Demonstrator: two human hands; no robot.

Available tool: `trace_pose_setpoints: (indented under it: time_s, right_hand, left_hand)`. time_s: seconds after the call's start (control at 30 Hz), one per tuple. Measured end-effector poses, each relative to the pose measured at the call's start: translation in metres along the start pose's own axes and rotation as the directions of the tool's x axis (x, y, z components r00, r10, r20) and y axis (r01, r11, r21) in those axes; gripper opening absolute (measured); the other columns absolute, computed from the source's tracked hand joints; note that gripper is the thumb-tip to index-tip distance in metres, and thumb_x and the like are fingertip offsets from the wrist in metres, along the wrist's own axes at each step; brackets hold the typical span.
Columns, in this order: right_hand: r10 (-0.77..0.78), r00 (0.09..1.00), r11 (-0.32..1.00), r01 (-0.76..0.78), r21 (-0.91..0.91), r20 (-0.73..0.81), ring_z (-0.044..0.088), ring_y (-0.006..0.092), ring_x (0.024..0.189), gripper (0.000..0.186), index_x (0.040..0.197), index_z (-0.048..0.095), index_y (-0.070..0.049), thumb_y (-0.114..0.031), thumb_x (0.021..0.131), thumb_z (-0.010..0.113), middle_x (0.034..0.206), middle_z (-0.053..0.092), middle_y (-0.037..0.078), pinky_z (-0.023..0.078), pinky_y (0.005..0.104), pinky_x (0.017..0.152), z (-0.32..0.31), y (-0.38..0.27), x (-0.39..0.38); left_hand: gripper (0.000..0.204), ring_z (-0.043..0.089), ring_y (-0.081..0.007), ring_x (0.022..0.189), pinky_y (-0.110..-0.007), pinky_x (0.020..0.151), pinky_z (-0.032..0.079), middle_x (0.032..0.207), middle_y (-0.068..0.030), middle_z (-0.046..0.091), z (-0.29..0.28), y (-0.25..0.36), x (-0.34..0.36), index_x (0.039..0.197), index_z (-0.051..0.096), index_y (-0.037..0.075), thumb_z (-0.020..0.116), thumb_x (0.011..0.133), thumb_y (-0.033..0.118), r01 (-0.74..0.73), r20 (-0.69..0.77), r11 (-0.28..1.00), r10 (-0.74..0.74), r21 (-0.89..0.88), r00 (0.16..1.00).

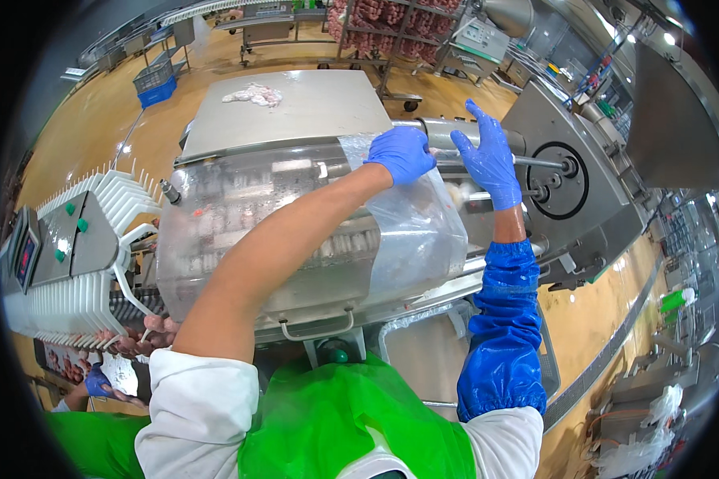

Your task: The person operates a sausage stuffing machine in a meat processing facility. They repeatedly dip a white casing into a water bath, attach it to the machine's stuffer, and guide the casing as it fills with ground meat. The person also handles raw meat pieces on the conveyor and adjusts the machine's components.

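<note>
My left hand (403,154), in a blue glove, is closed at the top right of a clear machine cover (264,215). Its fingers curl down by metal rods, so what they grip is hidden. A translucent plastic sheet (415,231) hangs over the cover's right end, beneath that hand. To the right, my right hand (491,160) is raised with fingers stretched and thumb apart, holding nothing. It is also gloved in blue, above a blue sleeve cover (503,327). Just beyond it, metal rods (547,162) run into a round black-rimmed plate on the steel housing (599,191).
A pale scrap (256,95) lies on the steel top (303,104) behind the cover. At left stands a rack of white hooks (64,307) with sausages below. Another person's gloved hand (97,382) shows at lower left. A meat-laden trolley (383,36) stands behind.
</note>
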State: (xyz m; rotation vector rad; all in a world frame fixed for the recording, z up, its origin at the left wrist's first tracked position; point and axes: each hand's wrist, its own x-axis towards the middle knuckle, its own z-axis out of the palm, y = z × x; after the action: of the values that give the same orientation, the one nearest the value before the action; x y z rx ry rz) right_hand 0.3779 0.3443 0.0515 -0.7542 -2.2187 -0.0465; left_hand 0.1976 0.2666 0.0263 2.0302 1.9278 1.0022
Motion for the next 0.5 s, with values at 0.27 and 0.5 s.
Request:
trace_pose_setpoints:
  time_s: [0.27,0.5]
  right_hand:
    - [0.063,0.997,0.997,-0.061,0.044,-0.034,0.053,0.0338,0.119,0.058,0.137,0.047,-0.011,-0.030,0.085,0.065,0.128,0.056,0.017,0.041,0.0424,0.101,-0.012,0.010,-0.008]
    - [0.047,0.997,0.999,-0.047,0.004,-0.053,0.053,0.0347,0.118,0.057,0.137,0.047,-0.010,-0.029,0.086,0.064,0.127,0.057,0.017,0.041,0.0431,0.102,-0.016,0.026,-0.017]
  left_hand:
    - [0.033,0.066,-0.0331,0.079,-0.041,0.074,0.052,0.085,-0.0165,0.068,-0.021,-0.030,-0.008,0.084,0.071,0.007,0.060,0.075,0.036,0.048,-0.055,0.991,-0.041,0.127,0.998]
    - [0.029,0.063,-0.0289,0.073,-0.037,0.071,0.050,0.079,-0.0151,0.067,-0.086,-0.084,-0.053,0.078,0.067,0.004,0.060,0.074,0.032,0.153,-0.093,0.962,-0.135,0.227,0.987]
